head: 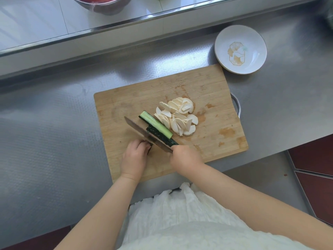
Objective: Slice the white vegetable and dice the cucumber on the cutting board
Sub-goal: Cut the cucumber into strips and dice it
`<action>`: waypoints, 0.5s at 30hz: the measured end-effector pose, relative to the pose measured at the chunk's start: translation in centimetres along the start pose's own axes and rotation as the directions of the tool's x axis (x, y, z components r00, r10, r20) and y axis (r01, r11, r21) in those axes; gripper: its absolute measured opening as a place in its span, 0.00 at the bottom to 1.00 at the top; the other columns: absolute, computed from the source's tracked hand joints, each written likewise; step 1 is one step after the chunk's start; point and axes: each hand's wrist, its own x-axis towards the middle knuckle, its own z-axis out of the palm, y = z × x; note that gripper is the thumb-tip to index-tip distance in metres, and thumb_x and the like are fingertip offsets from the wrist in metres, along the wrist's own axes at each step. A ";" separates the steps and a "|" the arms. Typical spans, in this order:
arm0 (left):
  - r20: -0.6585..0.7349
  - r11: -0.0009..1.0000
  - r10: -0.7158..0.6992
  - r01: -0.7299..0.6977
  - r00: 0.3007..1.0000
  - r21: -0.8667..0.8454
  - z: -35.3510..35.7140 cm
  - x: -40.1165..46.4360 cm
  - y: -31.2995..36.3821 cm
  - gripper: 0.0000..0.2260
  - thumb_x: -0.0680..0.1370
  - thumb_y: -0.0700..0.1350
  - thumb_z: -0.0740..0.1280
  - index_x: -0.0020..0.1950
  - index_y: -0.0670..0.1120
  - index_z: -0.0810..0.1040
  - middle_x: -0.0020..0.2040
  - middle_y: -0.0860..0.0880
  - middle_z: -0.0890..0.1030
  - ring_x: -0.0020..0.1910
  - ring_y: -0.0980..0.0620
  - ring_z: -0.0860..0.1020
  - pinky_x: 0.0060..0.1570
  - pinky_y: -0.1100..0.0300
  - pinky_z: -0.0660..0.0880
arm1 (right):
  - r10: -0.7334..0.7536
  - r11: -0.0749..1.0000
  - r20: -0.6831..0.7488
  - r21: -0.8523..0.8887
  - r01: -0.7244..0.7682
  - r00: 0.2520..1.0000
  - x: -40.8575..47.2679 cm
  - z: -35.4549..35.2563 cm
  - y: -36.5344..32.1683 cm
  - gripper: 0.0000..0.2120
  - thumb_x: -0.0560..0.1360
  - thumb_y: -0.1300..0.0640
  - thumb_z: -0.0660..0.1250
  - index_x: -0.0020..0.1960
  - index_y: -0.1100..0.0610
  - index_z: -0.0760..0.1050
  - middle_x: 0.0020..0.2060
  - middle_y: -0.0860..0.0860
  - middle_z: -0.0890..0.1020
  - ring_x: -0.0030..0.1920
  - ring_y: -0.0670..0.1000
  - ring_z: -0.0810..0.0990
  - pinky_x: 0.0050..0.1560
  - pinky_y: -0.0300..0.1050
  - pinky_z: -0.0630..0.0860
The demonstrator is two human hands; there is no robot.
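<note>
A wooden cutting board [207, 83] lies on the steel counter. A pile of white vegetable slices [177, 116] sits near its middle. To the left of the pile lies a cucumber strip [155, 126], cut face up. A second dark-skinned cucumber piece [162, 137] lies under the cleaver [142, 133]. My right hand [185, 158] grips the cleaver's handle, with the blade running lengthwise along that piece. With curled fingers my left hand [134, 157] holds the near end of the cucumber on the board.
A white plate [240, 49] with a gold pattern stands just past the board's far right corner. A metal bowl [102, 4] with red contents sits on the raised shelf at the back. The counter's front edge runs right below the board.
</note>
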 end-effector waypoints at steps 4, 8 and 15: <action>0.027 1.000 0.007 -0.007 1.000 0.000 -0.3 -0.7 0.0 0.04 0.68 0.31 0.74 0.41 0.36 0.82 0.39 0.40 0.79 0.37 0.40 0.77 0.29 0.49 0.75 | -0.025 0.997 -0.054 0.067 0.028 0.998 -0.2 -0.4 0.7 0.10 0.79 0.51 0.58 0.50 0.55 0.74 0.34 0.51 0.76 0.36 0.55 0.76 0.30 0.44 0.69; 0.027 1.000 -0.021 0.021 0.999 -0.001 -0.2 -0.5 -0.2 0.05 0.69 0.32 0.75 0.43 0.36 0.83 0.41 0.39 0.81 0.38 0.38 0.78 0.30 0.49 0.76 | -0.104 0.989 -0.107 -0.117 0.091 0.989 -2.2 0.4 0.9 0.08 0.79 0.57 0.57 0.52 0.54 0.75 0.36 0.52 0.79 0.32 0.55 0.73 0.25 0.41 0.60; -0.010 1.000 0.002 -0.001 1.000 0.028 -0.1 -0.7 -0.5 0.10 0.63 0.29 0.77 0.41 0.36 0.82 0.39 0.39 0.81 0.35 0.38 0.79 0.26 0.54 0.74 | -0.081 0.983 -0.050 -0.172 0.071 0.995 -3.4 -0.1 -0.4 0.09 0.76 0.63 0.58 0.52 0.55 0.74 0.40 0.53 0.80 0.34 0.55 0.70 0.28 0.41 0.61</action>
